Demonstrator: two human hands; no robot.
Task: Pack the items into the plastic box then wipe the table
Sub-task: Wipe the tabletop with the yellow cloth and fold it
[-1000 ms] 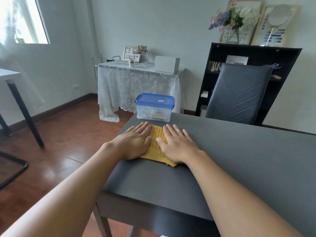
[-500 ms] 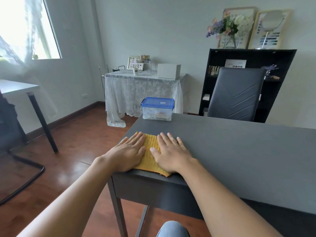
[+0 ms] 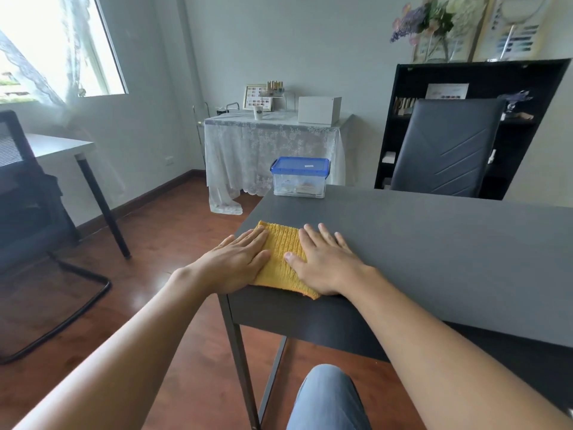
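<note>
Two flat hands, left (image 3: 237,262) and right (image 3: 324,261), press one yellow cloth (image 3: 280,259) beside one lidded plastic box (image 3: 300,177)

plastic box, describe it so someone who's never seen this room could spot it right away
Start at the dark grey table in front of the person and follow it to its far left corner. The plastic box stands there, past the yellow cloth. It is the only see-through container, closed with a blue lid.
</note>
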